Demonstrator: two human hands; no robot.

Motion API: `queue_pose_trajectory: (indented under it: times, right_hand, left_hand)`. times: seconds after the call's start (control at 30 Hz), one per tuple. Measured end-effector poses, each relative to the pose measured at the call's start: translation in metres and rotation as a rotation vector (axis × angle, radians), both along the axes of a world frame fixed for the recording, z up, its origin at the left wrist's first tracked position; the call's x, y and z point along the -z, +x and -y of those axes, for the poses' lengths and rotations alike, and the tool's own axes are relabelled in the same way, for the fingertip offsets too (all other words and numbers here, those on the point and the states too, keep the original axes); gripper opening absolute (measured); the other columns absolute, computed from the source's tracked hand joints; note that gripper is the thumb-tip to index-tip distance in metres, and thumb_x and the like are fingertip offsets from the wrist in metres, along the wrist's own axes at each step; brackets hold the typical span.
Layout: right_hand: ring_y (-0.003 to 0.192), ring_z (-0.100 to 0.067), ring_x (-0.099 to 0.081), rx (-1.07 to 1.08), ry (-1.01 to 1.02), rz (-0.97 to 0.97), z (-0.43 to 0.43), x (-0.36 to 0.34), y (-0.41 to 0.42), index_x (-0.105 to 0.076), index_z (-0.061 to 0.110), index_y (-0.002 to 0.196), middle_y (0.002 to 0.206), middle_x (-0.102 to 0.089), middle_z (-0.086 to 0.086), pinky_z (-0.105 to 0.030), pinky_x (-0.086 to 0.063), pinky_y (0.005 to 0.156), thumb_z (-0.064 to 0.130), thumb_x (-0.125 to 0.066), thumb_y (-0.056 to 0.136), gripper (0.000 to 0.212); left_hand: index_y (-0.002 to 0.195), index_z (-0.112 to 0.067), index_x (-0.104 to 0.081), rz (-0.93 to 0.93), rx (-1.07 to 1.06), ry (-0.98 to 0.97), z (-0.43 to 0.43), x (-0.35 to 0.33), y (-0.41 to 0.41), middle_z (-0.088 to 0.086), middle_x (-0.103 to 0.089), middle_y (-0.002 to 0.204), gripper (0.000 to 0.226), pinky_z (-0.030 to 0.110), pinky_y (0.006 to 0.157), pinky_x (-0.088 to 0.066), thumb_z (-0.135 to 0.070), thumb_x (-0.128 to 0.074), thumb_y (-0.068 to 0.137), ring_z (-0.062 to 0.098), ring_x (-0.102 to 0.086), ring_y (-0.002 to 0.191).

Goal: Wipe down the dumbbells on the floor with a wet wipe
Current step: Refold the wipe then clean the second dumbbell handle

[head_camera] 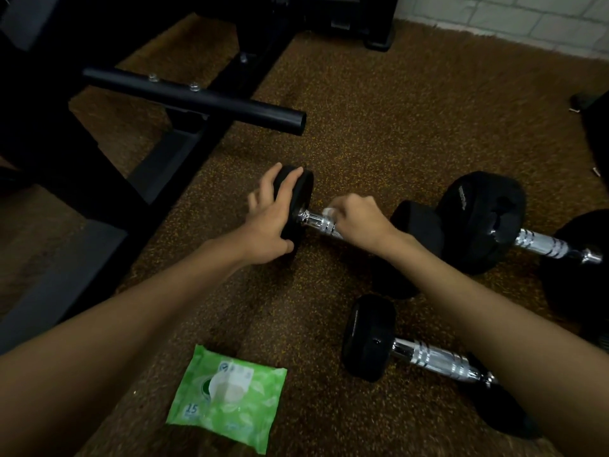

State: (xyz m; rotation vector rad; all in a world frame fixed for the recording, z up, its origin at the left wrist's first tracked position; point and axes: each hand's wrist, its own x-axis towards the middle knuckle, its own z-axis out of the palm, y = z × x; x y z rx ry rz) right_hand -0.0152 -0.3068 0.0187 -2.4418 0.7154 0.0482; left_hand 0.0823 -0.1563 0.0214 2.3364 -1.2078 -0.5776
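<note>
Three black dumbbells with chrome handles lie on the speckled brown floor. My left hand (272, 216) rests on the left weight of the middle dumbbell (298, 202), fingers spread over its rim. My right hand (357, 219) is closed around that dumbbell's chrome handle with a white wet wipe (329, 211) bunched under the fingers. A larger dumbbell (481, 219) lies to the right, and a smaller dumbbell (372, 338) lies nearer me, partly hidden by my right forearm. The green wet wipe pack (227, 397) sits on the floor near me, flap open.
A black bench frame with a round tube (194, 97) stands at the left and back. A white brick wall (527, 18) borders the floor at the top right. Dark objects sit at the right edge.
</note>
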Motion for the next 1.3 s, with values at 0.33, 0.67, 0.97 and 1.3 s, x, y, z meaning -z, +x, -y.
queue_pose_trajectory:
  times: [0.33,0.67,0.97,1.3]
  right_hand:
    - [0.083,-0.013,-0.056,-0.037,0.15,0.063,-0.005,0.003,0.024,-0.068,0.004,0.098,0.086,-0.062,-0.003,-0.02,-0.037,0.069,0.018,-0.049,0.095,0.024]
    - [0.091,-0.016,-0.055,-0.051,0.103,-0.072,0.013,-0.006,0.025,-0.07,0.01,0.101,0.087,-0.062,-0.007,-0.021,-0.036,0.075,0.017,-0.051,0.093,0.022]
    - [0.1,-0.023,-0.064,-0.226,-0.063,0.095,-0.014,0.004,-0.008,-0.063,0.013,0.119,0.112,-0.067,-0.01,-0.035,-0.05,0.091,0.014,-0.048,0.095,0.028]
    - [0.108,-0.03,-0.055,-0.3,-0.1,-0.023,-0.035,-0.005,0.009,-0.056,-0.002,0.113,0.115,-0.059,-0.018,-0.026,-0.039,0.088,0.011,-0.036,0.098,0.029]
  left_hand:
    - [0.148,-0.039,0.005,0.016,0.005,-0.012,0.0,0.0,0.001,-0.008,0.021,0.152,0.118,0.047,0.111,-0.019,-0.003,-0.075,0.069,0.036,-0.003,0.138]
    - [0.147,-0.041,0.005,-0.007,0.004,-0.016,0.001,0.001,0.001,-0.009,0.02,0.151,0.116,0.046,0.11,-0.02,-0.003,-0.073,0.07,0.036,-0.005,0.136]
    - [0.147,-0.04,0.006,0.0,0.011,-0.009,-0.001,-0.001,0.0,-0.008,0.022,0.152,0.115,0.046,0.111,-0.016,-0.003,-0.073,0.071,0.037,0.0,0.139]
    - [0.147,-0.039,0.006,0.006,0.014,-0.006,-0.001,-0.002,0.0,-0.006,0.02,0.152,0.114,0.047,0.11,-0.02,-0.003,-0.072,0.071,0.038,-0.003,0.137]
